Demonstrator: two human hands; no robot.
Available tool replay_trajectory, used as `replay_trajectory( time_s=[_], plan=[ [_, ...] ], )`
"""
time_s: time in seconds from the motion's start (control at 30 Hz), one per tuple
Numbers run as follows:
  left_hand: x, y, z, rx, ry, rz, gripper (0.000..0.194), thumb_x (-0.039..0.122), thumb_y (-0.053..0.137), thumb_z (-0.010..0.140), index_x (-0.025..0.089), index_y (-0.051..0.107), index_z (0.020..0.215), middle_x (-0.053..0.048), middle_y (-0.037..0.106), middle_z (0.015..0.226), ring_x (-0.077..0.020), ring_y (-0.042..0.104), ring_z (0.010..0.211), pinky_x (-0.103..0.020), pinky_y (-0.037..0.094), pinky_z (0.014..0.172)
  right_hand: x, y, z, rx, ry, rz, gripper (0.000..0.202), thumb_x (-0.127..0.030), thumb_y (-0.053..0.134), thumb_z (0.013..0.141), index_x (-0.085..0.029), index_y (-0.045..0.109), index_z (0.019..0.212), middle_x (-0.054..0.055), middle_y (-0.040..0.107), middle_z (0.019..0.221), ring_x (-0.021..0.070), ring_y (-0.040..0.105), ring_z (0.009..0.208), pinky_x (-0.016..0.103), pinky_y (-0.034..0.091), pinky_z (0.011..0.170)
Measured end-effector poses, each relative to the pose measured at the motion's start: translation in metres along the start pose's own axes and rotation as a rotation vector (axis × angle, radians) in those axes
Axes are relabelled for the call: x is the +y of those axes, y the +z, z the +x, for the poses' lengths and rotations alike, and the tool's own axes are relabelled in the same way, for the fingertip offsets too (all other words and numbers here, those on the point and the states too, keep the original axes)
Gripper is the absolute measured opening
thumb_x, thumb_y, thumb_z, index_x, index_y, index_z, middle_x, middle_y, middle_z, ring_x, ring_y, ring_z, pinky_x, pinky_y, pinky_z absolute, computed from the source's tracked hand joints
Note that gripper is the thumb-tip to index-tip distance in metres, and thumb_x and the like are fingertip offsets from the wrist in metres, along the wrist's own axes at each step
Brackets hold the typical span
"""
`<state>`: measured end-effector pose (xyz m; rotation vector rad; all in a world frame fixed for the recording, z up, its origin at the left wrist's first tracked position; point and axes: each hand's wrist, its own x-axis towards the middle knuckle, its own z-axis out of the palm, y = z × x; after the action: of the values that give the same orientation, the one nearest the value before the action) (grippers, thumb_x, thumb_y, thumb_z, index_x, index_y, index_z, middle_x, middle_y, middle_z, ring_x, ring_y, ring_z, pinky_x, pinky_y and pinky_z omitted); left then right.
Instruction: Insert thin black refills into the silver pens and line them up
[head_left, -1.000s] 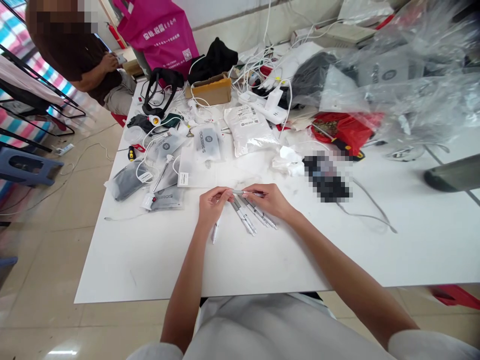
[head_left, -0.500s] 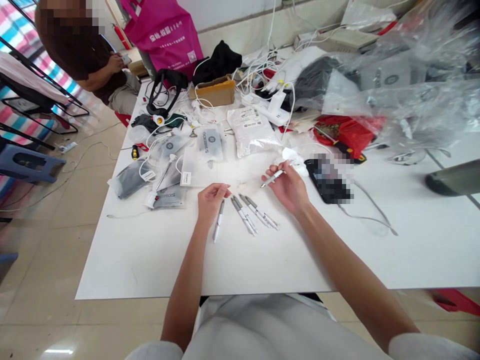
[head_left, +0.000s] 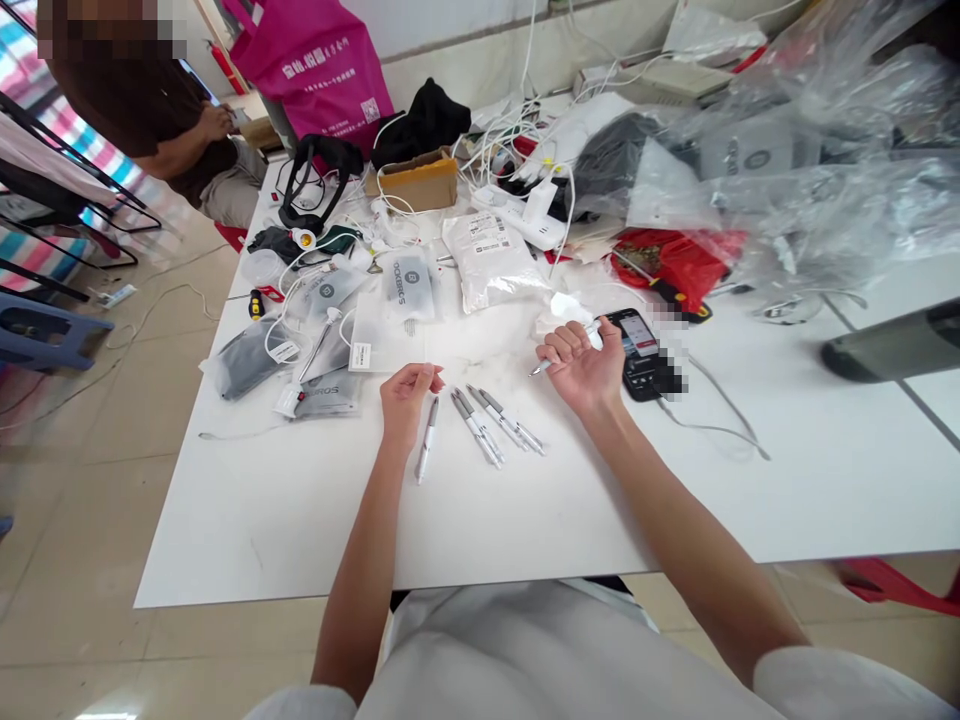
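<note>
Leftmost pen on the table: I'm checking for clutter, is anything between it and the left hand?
Nothing visible stands between the left hand and the leftmost pen; the other pens lie to its right.

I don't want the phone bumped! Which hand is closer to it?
Right. The right hand, holding a pen, is close beside the left edge of the phone; the left hand is farther left, by the leftmost pen.

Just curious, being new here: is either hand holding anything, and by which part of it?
The right hand holds a pen around its middle, tip showing. Whether the left hand holds anything cannot be told.
</note>
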<state>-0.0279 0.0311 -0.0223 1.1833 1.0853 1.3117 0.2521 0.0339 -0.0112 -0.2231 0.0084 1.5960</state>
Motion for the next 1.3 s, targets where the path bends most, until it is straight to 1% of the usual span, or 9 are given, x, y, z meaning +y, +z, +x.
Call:
replay_trajectory(
  time_s=[0.17,0.33,0.43,0.77,0.9,0.97,1.07,1.2,1.3],
  plan=[
    [0.0,0.0,0.0,0.003,-0.002,0.003,0.034,0.053,0.08,0.093,0.019,0.083,0.09,-0.004,0.07,0.075,-0.014,0.062,0.071,-0.029,0.053,0.074,0.002,0.004,-0.002,-0.024,0.019,-0.089,0.056,-0.048,0.058,0.105,-0.026,0.017,0.073,-0.006,0.028,0.061,0.013,0.036,0.054,0.03,0.047,0.055],
    [0.001,0.001,0.0,-0.004,-0.006,0.019,0.033,0.053,0.08,0.093,0.02,0.083,0.09,-0.004,0.071,0.075,-0.0145,0.063,0.072,-0.03,0.054,0.074,0.006,0.007,-0.001,0.008,-0.075,-0.385,0.051,-0.062,0.065,0.098,-0.026,0.042,0.071,-0.004,0.039,0.065,0.0147,0.044,0.06,0.033,0.051,0.064],
    [0.001,0.001,0.0,0.003,-0.008,0.042,0.036,0.056,0.08,0.092,0.02,0.083,0.089,-0.004,0.071,0.075,-0.015,0.064,0.072,-0.031,0.055,0.074,0.008,0.006,-0.001,0.019,-0.099,-0.471,0.05,-0.067,0.067,0.095,-0.027,0.049,0.072,-0.004,0.042,0.065,0.0158,0.047,0.061,0.035,0.053,0.067],
    [0.0,0.001,0.0,0.009,-0.008,0.042,0.036,0.056,0.08,0.092,0.02,0.083,0.09,-0.004,0.071,0.075,-0.0147,0.064,0.072,-0.031,0.055,0.073,0.007,0.004,0.0,0.055,-0.106,-0.49,0.051,-0.07,0.066,0.093,-0.028,0.05,0.069,-0.003,0.043,0.064,0.0174,0.048,0.062,0.037,0.052,0.066],
    [0.001,0.001,0.0,0.009,0.004,0.027,0.033,0.053,0.08,0.093,0.02,0.083,0.089,-0.004,0.07,0.074,-0.0142,0.063,0.071,-0.03,0.054,0.073,0.008,0.004,-0.002,0.027,-0.118,-0.465,0.049,-0.065,0.066,0.094,-0.027,0.048,0.068,-0.003,0.04,0.063,0.0163,0.045,0.06,0.036,0.052,0.065],
    [0.001,0.001,0.0,0.011,0.002,0.046,0.034,0.054,0.079,0.093,0.02,0.083,0.089,-0.004,0.071,0.075,-0.0146,0.063,0.071,-0.03,0.054,0.073,0.009,0.004,-0.003,0.025,-0.116,-0.471,0.051,-0.067,0.064,0.095,-0.026,0.047,0.068,-0.003,0.039,0.063,0.0161,0.045,0.06,0.037,0.053,0.067],
    [0.003,0.0,-0.001,0.004,0.005,0.137,0.035,0.055,0.078,0.093,0.02,0.082,0.091,-0.004,0.073,0.077,-0.0158,0.066,0.073,-0.03,0.054,0.073,0.01,0.007,-0.004,0.032,-0.113,-0.497,0.051,-0.07,0.065,0.094,-0.027,0.05,0.071,-0.003,0.043,0.066,0.0169,0.048,0.063,0.038,0.056,0.072],
    [0.011,-0.004,-0.002,-0.054,0.059,0.387,0.028,0.05,0.075,0.096,0.022,0.081,0.097,-0.003,0.075,0.082,-0.0163,0.067,0.077,-0.028,0.051,0.073,0.017,0.018,-0.004,-0.016,-0.118,-0.62,0.043,-0.065,0.07,0.096,-0.028,0.057,0.079,-0.001,0.054,0.079,0.0172,0.058,0.077,0.037,0.058,0.081],
    [0.022,-0.012,-0.007,-0.096,0.081,0.549,0.023,0.045,0.074,0.097,0.026,0.079,0.108,-0.001,0.071,0.08,-0.0162,0.061,0.07,-0.029,0.046,0.068,0.027,0.03,-0.015,-0.029,-0.214,-0.819,0.038,-0.067,0.068,0.097,-0.03,0.066,0.088,0.001,0.061,0.091,0.016,0.059,0.077,0.032,0.055,0.073]
  ],
)
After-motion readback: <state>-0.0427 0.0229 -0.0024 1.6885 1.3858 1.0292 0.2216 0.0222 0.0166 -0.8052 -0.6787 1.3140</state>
